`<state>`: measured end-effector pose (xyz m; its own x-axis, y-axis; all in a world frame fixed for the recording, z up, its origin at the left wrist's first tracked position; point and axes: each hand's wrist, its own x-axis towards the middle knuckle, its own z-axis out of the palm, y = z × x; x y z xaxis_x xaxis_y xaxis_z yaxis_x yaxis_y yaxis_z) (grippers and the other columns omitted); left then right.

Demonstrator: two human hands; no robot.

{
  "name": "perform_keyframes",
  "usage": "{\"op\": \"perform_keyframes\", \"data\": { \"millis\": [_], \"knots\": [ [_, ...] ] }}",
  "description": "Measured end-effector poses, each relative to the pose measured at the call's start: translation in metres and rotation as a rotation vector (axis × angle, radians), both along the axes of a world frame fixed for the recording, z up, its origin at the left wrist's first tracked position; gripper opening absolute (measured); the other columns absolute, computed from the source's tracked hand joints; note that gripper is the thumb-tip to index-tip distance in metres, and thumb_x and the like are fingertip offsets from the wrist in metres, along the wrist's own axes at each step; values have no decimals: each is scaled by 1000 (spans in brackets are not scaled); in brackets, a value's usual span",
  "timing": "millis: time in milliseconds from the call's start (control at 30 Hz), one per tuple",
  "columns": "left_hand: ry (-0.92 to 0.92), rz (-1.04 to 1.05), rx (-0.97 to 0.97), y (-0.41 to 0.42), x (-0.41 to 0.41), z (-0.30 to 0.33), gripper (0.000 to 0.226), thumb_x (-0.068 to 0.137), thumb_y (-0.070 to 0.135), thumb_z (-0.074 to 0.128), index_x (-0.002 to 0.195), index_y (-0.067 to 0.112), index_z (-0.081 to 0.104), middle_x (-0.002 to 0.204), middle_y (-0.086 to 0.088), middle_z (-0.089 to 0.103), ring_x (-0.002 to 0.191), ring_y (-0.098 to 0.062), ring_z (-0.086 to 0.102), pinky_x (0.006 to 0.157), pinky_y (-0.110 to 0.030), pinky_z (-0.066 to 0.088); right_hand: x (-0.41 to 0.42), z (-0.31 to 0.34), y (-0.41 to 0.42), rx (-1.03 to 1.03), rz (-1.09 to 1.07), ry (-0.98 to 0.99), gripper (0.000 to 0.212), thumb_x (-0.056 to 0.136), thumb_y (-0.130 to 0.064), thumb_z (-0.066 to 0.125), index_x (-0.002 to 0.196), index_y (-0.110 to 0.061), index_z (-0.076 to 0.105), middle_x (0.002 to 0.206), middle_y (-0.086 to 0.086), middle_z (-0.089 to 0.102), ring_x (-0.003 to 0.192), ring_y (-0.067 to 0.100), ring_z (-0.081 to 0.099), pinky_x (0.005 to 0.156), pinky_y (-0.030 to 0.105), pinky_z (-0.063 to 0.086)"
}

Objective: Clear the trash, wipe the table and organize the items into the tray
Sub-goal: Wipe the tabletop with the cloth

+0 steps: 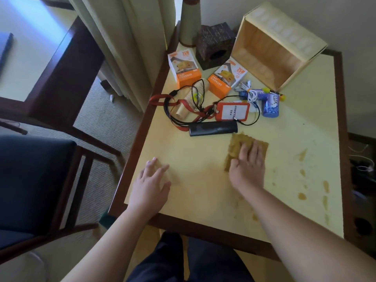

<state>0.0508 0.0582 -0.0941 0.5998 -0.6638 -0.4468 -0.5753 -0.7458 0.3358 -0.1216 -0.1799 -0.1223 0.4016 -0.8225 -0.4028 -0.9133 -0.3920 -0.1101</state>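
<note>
My right hand presses flat on a brownish cloth in the middle of the pale yellow table. My left hand rests on the table near its left edge, fingers spread, holding nothing. Brown spill marks dot the table's right side. A wooden tray lies tipped on its side at the back right. In front of it lie two orange charger boxes, a paper cup on its side, a red lanyard badge, black cables, a black remote and a blue packet.
A dark tissue box and a lamp base stand at the back. A white cable lies by the blue packet. Curtains hang left of the table. A blue-seated chair stands to the left.
</note>
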Motion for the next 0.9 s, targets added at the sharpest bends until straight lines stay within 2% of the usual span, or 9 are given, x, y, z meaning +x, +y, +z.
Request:
{"op": "perform_keyframes", "data": {
  "millis": [67, 200, 333, 467, 533, 600, 700, 800, 900],
  "knots": [
    [30, 5, 0, 3, 1, 3, 55, 105, 49, 51, 157, 45, 36, 175, 7, 4, 161, -22, 6, 127, -46, 23, 24, 1, 38, 51, 141, -71, 65, 105, -40, 16, 166, -20, 0, 173, 15, -11, 159, 33, -10, 130, 48, 0],
    [10, 56, 23, 24, -4, 11, 59, 103, 55, 49, 159, 45, 32, 173, 8, 17, 159, -18, 18, 125, -41, 31, 67, 8, 103, 129, 410, -158, 65, 106, -43, 12, 164, -30, -13, 169, 6, -29, 156, 27, -27, 128, 47, -7],
    [54, 90, 36, 57, -18, 22, 56, 104, 54, 50, 157, 46, 33, 171, 11, 20, 157, -16, 22, 122, -35, 32, 145, 3, 105, 108, 620, -159, 64, 107, -42, 15, 164, -29, -12, 169, 8, -27, 157, 27, -24, 129, 47, -5],
    [66, 139, -9, 74, -17, 29, 46, 104, 50, 51, 150, 50, 42, 168, 12, 27, 153, -16, 29, 122, -39, 37, 204, -4, 90, 98, 716, -62, 64, 107, -42, 11, 161, -27, -19, 167, 11, -31, 156, 30, -25, 129, 48, -7],
    [19, 212, -105, 75, -12, 31, 40, 104, 46, 53, 144, 47, 51, 164, 11, 36, 151, -17, 33, 120, -42, 39, 203, -7, 95, 127, 786, -61, 64, 108, -43, 14, 161, -28, -19, 167, 11, -31, 156, 31, -25, 128, 48, -8],
    [-41, 290, -233, 70, -7, 33, 37, 102, 42, 58, 140, 41, 58, 157, 9, 46, 148, -17, 39, 116, -43, 42, 171, -2, 112, 179, 999, -98, 66, 108, -41, 24, 164, -29, -10, 170, 9, -25, 158, 30, -20, 127, 45, -10],
    [-57, 312, -307, 54, -2, 33, 40, 101, 37, 62, 141, 35, 57, 155, 7, 49, 145, -15, 41, 114, -41, 44, 80, 12, 128, 229, 1225, -157, 61, 110, -40, 27, 165, -35, 1, 171, -5, -24, 156, 14, -25, 126, 37, -16],
    [-35, 245, -273, 35, -3, 31, 42, 103, 42, 59, 144, 36, 53, 158, 8, 45, 146, -17, 39, 115, -37, 39, 3, 17, 88, 199, 1078, -108, 64, 108, -43, 23, 163, -44, -9, 167, -15, -32, 153, 7, -30, 124, 34, -18],
    [12, 177, -227, 14, -10, 25, 42, 104, 46, 55, 146, 39, 49, 162, 9, 38, 150, -17, 34, 117, -38, 37, -39, 9, 31, 64, 735, -57, 65, 105, -44, 20, 163, -41, -11, 170, -11, -26, 157, 14, -23, 129, 42, -2]
  ]
}}
